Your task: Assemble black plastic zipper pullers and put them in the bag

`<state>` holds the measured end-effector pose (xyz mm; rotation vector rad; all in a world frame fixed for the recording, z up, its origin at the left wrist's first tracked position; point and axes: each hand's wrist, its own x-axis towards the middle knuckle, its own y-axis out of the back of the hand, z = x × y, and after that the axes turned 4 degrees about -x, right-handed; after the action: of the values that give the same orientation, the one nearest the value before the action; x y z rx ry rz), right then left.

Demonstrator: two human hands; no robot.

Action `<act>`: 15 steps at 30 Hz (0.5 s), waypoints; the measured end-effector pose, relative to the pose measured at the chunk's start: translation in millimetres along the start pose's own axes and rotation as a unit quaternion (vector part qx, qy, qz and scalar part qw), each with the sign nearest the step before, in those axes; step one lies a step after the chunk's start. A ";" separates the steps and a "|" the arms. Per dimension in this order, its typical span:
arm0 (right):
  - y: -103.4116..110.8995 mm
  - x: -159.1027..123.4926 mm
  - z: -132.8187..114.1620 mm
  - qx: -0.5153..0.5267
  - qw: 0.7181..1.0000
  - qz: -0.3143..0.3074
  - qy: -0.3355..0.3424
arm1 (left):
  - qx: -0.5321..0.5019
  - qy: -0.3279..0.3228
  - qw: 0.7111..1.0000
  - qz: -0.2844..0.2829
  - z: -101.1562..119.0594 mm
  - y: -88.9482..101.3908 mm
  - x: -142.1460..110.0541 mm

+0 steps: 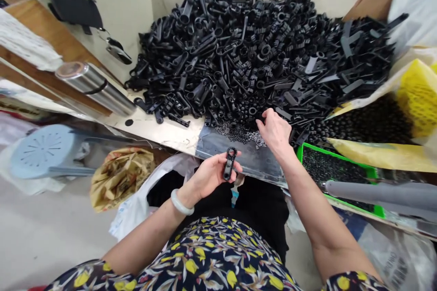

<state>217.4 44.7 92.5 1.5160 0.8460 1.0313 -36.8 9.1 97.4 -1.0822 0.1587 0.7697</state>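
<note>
My left hand (215, 172) holds a long black plastic part (230, 163) with a ring at its upper end, just in front of the table's edge. The fingers of my right hand (275, 131) are bent down at the near side of a heap of black plastic parts (218, 59). What those fingertips touch, if anything, is hidden. Small black round pieces (243, 108) lie left of the right hand. Closer to the edge are small shiny metal pieces (256, 139) and tiny black bits (235, 133) on a dark surface (218, 142).
A steel flask (97, 88) lies tilted at the left. Right of my arm are a green tray (341, 163) of small black pieces, a grey cylinder (375, 193) and a yellow bag (418, 95). A blue stool (44, 150) and a brown bag (119, 177) are on the floor.
</note>
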 end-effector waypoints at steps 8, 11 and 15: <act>26.2 -16.0 9.8 0.146 0.986 0.075 -0.038 | -0.001 -0.061 0.998 0.030 -0.9 -3.4 0.6; 35.9 -66.3 -5.3 0.414 0.908 0.067 -0.028 | -0.004 -0.110 0.992 0.061 1.8 -7.2 0.6; 30.8 -134.2 -37.5 0.641 0.755 -0.115 -0.071 | -0.027 -0.143 0.987 0.063 3.3 -14.8 0.0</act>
<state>132.2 -69.3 101.9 2.4417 1.7478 -0.0215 -28.2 8.3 109.9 -1.0074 -0.0389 1.0395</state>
